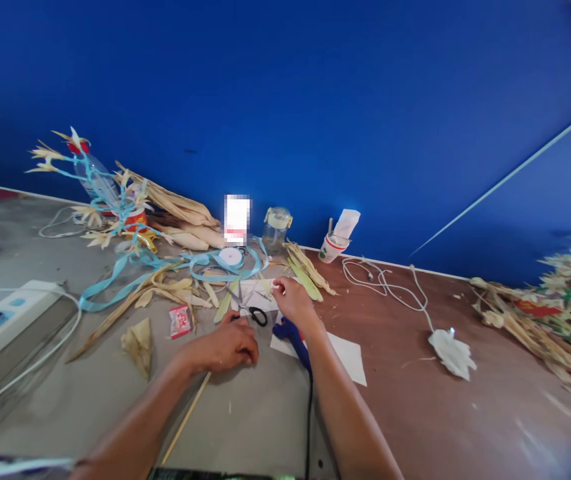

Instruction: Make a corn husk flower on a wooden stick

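My left hand (229,343) is palm-down on the grey table with curled fingers. A thin pale stick (185,421) runs out from beneath it toward me; the grip itself is hidden. Just beyond its fingertips lie scissors (258,317) with black handles. My right hand (294,303) is closed in a pinch above a white sheet (251,301), and whatever is between its fingertips is too small to make out. Beneath the right wrist rests a blue glue gun (292,337) on white paper (348,357), its black cord trailing toward me.
Dried corn husks (178,203), blue ribbon (110,287) and a ribbon spool (230,257) lie at the back. A red packet (180,321) sits left. Further out are a power strip (20,310), glass jar (276,230), paper cup (332,248) and white cable (390,287).
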`<state>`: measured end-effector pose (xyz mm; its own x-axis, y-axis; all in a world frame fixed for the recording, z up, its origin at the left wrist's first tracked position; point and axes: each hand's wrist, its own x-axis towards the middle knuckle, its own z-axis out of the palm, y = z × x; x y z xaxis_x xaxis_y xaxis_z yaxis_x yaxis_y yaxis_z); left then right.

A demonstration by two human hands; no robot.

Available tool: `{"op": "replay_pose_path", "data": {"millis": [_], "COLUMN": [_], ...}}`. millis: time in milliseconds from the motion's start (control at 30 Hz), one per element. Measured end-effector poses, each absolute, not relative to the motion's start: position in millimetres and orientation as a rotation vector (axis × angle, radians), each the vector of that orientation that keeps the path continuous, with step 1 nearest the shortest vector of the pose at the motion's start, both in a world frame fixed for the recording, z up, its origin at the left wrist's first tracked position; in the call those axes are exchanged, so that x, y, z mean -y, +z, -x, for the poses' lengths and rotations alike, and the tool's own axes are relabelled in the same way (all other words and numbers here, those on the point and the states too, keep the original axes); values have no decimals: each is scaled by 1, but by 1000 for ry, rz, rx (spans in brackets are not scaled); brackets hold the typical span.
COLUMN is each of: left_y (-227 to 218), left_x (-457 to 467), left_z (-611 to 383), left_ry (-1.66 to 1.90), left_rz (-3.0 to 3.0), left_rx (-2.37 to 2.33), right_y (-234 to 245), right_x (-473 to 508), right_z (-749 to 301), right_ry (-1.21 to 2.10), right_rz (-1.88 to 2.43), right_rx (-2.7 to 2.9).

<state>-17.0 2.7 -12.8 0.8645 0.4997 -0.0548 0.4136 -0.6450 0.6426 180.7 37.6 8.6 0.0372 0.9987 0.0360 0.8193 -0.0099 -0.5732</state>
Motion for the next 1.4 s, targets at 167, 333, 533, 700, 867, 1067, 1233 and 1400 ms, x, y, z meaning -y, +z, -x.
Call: {"op": "replay_pose_path", "data": {"millis": [167, 333, 533, 700, 867, 1067, 1233, 1400], "left_y": [-15, -14, -8, -10, -16, -15, -10, -11], "left_x": [-1, -1, -5, -14, -17, -16, -20, -23], "left_z": [17, 17, 14, 12, 12, 12, 17, 19], "left_ry": [162, 226, 384, 657, 768, 854, 1117, 1239], "left_rz": [-2382, -2347, -2276, -2173, -2134, -2090, -1739, -1292], "left_rx": [-685, -693, -793, -1166, -1268, -1288, -1283, -1127], "right_y": [1, 4, 6, -3, -11, -10, 3, 11], "right_x": [-45, -50, -48, -49, -50, -50, -52, -39], "right_z": [-182, -180, -168, -170, -170, -167, -173, -151], "right_ry": [439, 377, 345, 152, 130, 106, 337, 1125], "right_rz": [1980, 2033, 2081, 2159, 2194, 2181, 1971, 1347], "right_rx": [1942, 2009, 2072, 2070, 2125, 2050, 1726, 1434]}}
